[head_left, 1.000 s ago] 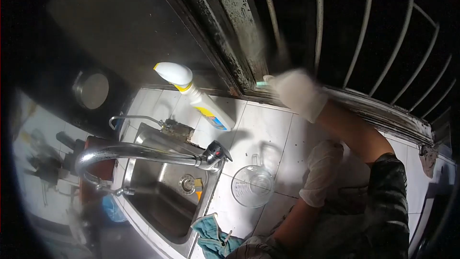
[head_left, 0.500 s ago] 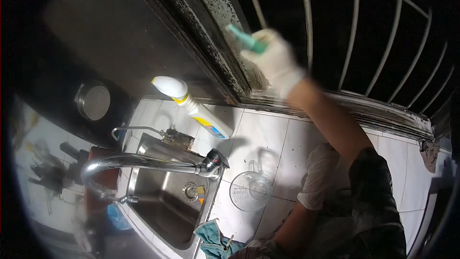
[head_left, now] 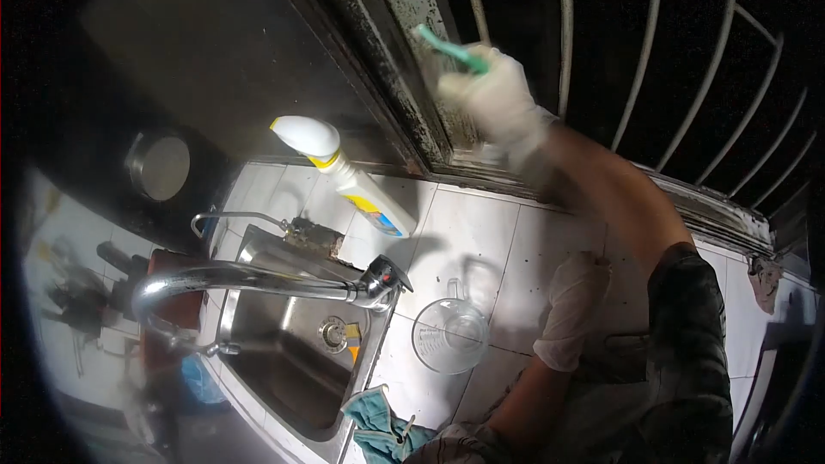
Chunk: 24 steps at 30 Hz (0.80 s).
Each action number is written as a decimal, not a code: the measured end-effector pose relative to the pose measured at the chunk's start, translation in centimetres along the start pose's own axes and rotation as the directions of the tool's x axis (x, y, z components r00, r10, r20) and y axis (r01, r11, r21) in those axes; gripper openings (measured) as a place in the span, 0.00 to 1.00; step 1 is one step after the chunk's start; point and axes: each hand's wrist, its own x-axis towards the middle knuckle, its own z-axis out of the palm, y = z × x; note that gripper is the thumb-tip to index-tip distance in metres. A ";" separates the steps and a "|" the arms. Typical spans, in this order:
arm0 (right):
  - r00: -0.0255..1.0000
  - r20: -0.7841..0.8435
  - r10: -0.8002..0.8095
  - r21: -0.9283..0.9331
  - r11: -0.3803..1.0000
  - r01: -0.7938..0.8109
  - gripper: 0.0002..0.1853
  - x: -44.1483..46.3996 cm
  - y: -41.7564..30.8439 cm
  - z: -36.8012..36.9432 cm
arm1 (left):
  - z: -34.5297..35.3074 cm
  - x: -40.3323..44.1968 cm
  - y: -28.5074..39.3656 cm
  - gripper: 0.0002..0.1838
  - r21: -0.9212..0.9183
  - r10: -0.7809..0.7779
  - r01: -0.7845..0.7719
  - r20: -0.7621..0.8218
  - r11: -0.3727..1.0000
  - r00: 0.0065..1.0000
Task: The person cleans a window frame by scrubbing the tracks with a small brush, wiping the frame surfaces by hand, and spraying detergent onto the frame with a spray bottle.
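Note:
My right hand (head_left: 503, 103), in a white glove, is closed around a slim green-handled brush (head_left: 451, 49), held against or just over the worn window frame (head_left: 408, 4). Motion blurs the hand, and the brush's working end is not clear. Lower down, my left hand (head_left: 574, 305), also gloved, rests on the white tiled counter (head_left: 468, 219) with its fingers curled. Whether it holds anything is hidden. To its left stands a clear glass measuring jug (head_left: 449, 337). A white spray bottle (head_left: 369, 198) with yellow trim stands farther back, beside the window frame.
A steel sink (head_left: 284, 369) with a chrome faucet (head_left: 249, 275) lies to the left; a small yellow-orange piece (head_left: 352, 339) is near its drain. A teal cloth (head_left: 378, 430) hangs by the sink's near edge. Metal window bars (head_left: 565, 34) rise beyond my right arm.
My right hand has shifted slightly up the window frame with the green-handled brush, whose tilt has changed a little. The view has moved slightly; my left hand stays on the counter.

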 end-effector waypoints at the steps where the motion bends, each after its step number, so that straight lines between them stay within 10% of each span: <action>1: 1.000 0.007 0.017 -0.007 1.000 -0.017 0.34 0.0 0.0 -0.1 | -0.1 0.0 0.0 0.18 -0.008 -0.056 0.057 0.018 0.998 0.998; 9: 1.000 0.025 -0.013 -0.011 1.000 0.014 0.33 0.0 -0.8 -0.3 | 0.1 0.3 0.7 0.18 0.037 -0.033 0.033 -0.009 0.999 0.999; 12: 0.949 0.199 0.243 -0.356 0.921 -0.161 0.43 0.7 -3.7 -0.5 | 0.4 0.4 0.1 0.18 0.019 -0.004 0.004 -0.019 1.000 1.000; 17: 0.793 0.494 0.355 -0.159 0.934 -0.319 0.50 3.2 -1.1 -1.4 | 0.7 0.3 -0.7 0.17 0.021 0.054 -0.054 -0.039 0.998 0.998; 24: 0.950 0.261 0.170 -0.357 0.931 -0.068 0.39 1.7 -2.1 -0.9 | 0.5 -1.0 -0.3 0.15 -0.109 0.145 -0.161 -0.143 0.981 0.979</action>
